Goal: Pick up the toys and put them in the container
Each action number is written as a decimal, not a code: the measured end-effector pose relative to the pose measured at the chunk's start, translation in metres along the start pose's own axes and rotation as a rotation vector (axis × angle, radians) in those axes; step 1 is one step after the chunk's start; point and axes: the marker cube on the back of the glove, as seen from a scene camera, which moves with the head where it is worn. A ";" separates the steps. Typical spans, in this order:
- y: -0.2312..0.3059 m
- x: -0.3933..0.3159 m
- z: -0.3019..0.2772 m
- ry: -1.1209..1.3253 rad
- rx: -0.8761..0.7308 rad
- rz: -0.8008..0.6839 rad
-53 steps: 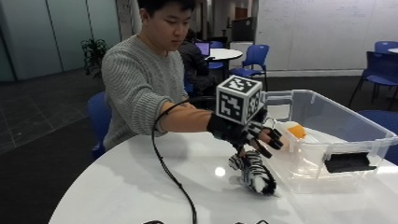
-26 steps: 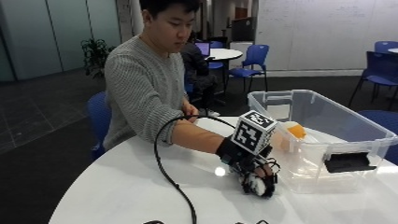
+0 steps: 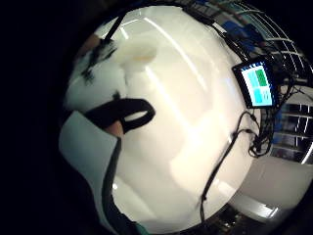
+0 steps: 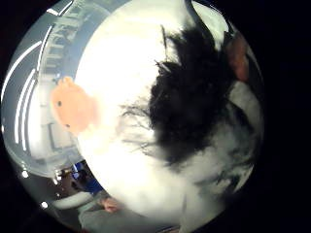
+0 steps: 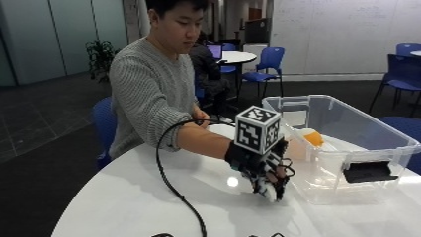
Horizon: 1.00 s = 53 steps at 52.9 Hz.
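Dropping from where it had hung in the air beside the container's near wall a second before, the gloved right hand (image 5: 263, 170) had come down onto the black-and-white plush toy (image 5: 271, 190) that lay on the white desk (image 5: 125, 202), just in front of the clear plastic container (image 5: 368, 143). Half a second earlier it was already low over the toy; now it sat lower still, the fingers (image 5: 279, 173) draped over the toy's upper part and curled down around it, though the outside view did not show whether they had fully closed. The toy itself looked unmoved on the desk.

I judged this as the grasp being made, with the lift and the carry to the container not yet done.

In the thumb side palm view the toy's dark shaggy fur (image 4: 194, 107) and pale fur filled most of the frame, so it was pressed close against the palm, with a fingertip (image 4: 238, 53) showing at its far edge. Through the container wall an orange toy (image 4: 73, 107) was already visible inside, also seen in the outside view (image 5: 313, 137). The plush toy still rested on the desk, beneath and between the fingers, near the container's front corner.
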 end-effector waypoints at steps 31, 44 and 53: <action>-0.034 -0.027 -0.209 -0.038 0.312 -0.063; -0.069 -0.119 -0.165 -0.102 0.204 -0.140; -0.088 -0.170 -0.144 -0.040 0.167 -0.178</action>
